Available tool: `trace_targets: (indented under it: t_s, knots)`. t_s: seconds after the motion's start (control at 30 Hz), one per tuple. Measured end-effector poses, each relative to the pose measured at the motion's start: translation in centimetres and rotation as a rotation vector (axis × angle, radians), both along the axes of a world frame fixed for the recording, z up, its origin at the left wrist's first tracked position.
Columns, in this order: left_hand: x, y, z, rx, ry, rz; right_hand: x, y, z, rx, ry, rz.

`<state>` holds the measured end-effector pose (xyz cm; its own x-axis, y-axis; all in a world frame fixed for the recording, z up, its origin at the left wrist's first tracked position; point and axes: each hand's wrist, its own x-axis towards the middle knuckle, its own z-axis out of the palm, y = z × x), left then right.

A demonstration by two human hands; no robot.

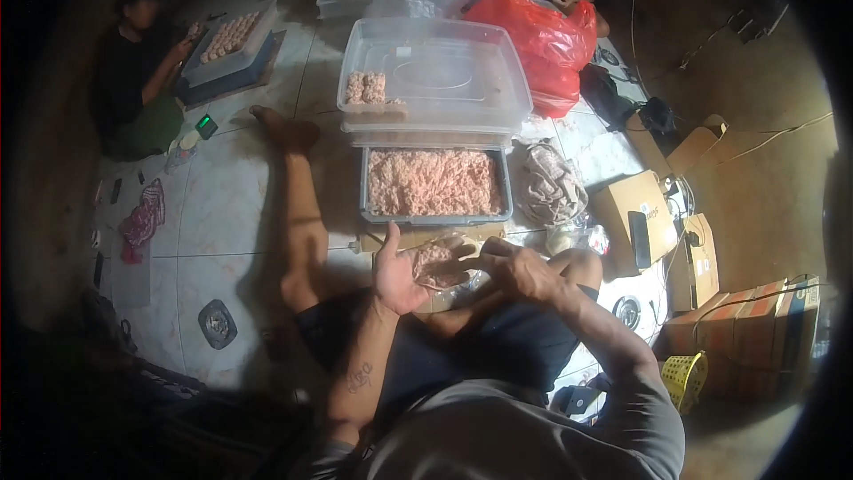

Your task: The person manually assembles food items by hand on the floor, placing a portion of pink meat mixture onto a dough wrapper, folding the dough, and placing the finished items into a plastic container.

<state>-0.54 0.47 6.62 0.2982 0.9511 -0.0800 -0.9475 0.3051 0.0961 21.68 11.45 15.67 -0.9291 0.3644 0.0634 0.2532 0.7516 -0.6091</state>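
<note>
Carefully, I should hold my left hand (400, 280) level, its fingers spread open, so the pinkish portion (431, 268) against them, near the filled tub (435, 220), lies steady; my right hand (524, 274) has curled fingers, gripping what, I cannot tell.

A flattened, pinkish, coarse portion (434, 270) rested on the left hand (402, 279); similar loose mass (435, 180) lay at twelve o'clock.

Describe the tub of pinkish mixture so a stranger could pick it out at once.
On the tiled floor, find the large clear bin. The tub is the smaller rectangular container on its near side. Unlike that bin, with lumps bunched near one corner, it is spread nearly wall to wall with crumbly mixture.
</note>
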Motion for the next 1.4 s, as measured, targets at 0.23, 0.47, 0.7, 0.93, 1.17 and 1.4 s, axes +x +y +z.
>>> trace_targets:
  t_s: [0.23,0.47,0.7,0.93,1.17,1.4]
  knots:
    - [1.4,-0.1,-1.9,-0.007,0.001,0.138,1.0,-0.5,-2.1,0.016,0.063,-0.055]
    - [1.8,-2.0,-5.5,-0.350,0.151,0.336,-3.4,1.6,-1.1,0.115,0.180,-0.365]
    - [2.2,-2.3,-6.7,-0.299,0.158,0.400,-9.2,6.2,-3.8,0.660,0.021,-0.134]
    - [1.0,-2.6,-9.8,-0.148,-0.042,0.367,-8.6,10.2,-6.0,0.813,-0.179,0.237]
    - [1.3,-1.5,-8.6,0.072,-0.220,0.286,-1.4,10.4,0.2,0.243,-0.087,0.003]
    - [3.7,0.9,-1.3,-0.026,-0.151,0.305,1.1,2.8,-3.2,0.060,0.130,-0.097]
